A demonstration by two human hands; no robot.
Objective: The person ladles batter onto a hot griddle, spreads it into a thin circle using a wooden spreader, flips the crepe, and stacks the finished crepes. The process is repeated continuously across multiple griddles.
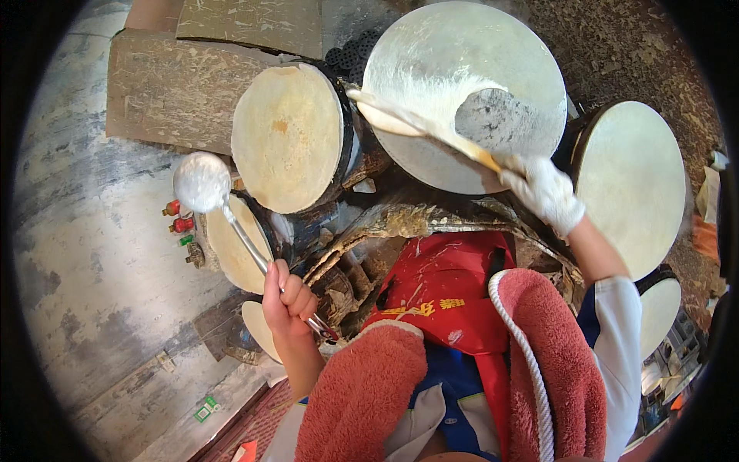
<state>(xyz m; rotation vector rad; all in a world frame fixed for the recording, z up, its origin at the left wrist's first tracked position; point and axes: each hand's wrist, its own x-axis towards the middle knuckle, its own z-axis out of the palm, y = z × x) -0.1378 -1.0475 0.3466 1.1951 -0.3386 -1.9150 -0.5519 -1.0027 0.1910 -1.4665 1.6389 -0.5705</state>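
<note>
My bare left hand (288,296) is closed around the metal handle of a ladle (202,182), whose round bowl is smeared with white batter. In a white glove, my right hand (543,190) grips a long wooden spatula (443,132) coated with batter. That spatula lies across a large round griddle (523,58) at the far centre. White batter (419,92) covers part of its surface, and a bare grey patch shows right of it. A pale round flatbread (289,138) covers the griddle to the left, slightly browned in the middle.
Another round griddle (631,189) stands at the right, with a smaller one (660,317) nearer me. More pale rounds (235,245) sit at the left. Cardboard sheets (177,88) lie at the far left. Small red bottles (181,225) stand on the stained floor (100,254). A crusted rim (408,221) runs before my red apron.
</note>
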